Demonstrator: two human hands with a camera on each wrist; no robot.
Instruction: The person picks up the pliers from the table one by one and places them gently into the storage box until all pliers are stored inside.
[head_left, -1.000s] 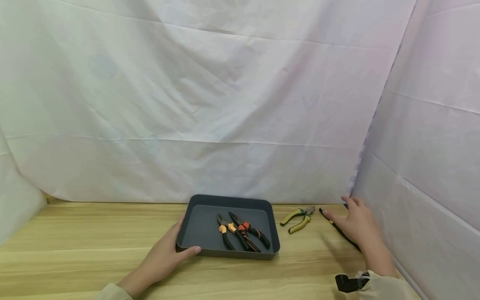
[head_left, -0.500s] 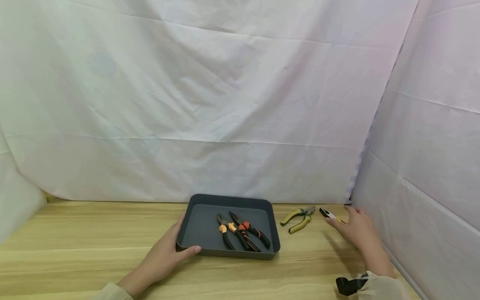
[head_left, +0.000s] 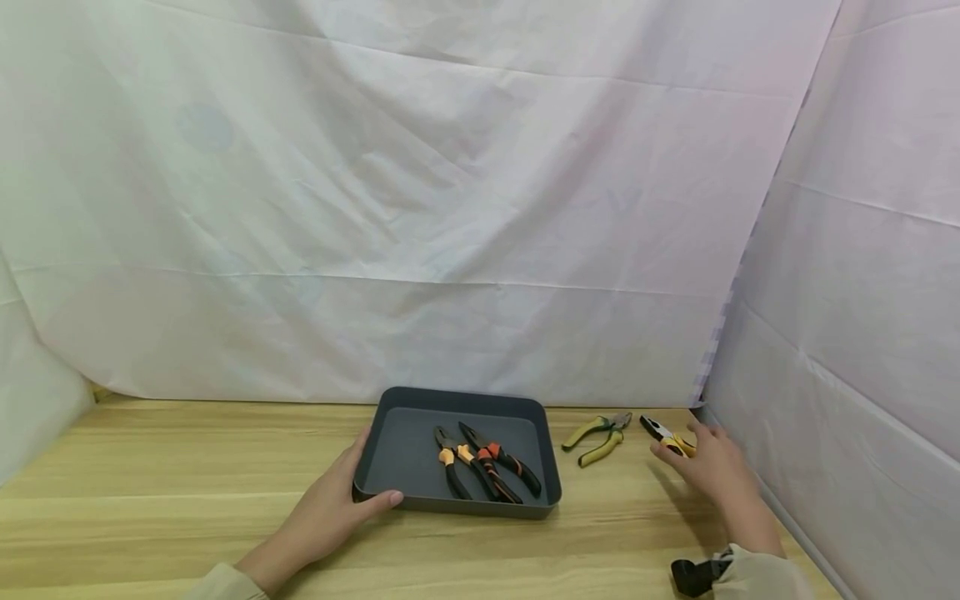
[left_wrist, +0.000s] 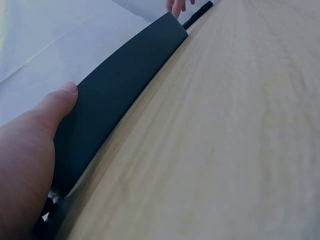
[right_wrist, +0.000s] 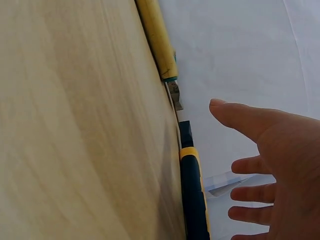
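Place: a makeshift recording booth, more a staged set than a working workshop.
Walls: creased white fabric sheets [head_left: 420,208] hang behind and at the right, meeting in a corner and hiding whatever room lies beyond.
Surface: a light wooden tabletop [head_left: 150,492] with a plain grain runs wall to wall.
Contents: a dark grey plastic tray [head_left: 405,454] holding orange-handled pliers [head_left: 487,462]; green-and-yellow pliers [head_left: 596,435] and black-and-yellow pliers [head_left: 667,435] lie on the wood.
Workshop hint: hand tools only.
Lighting: even, soft, indoor.
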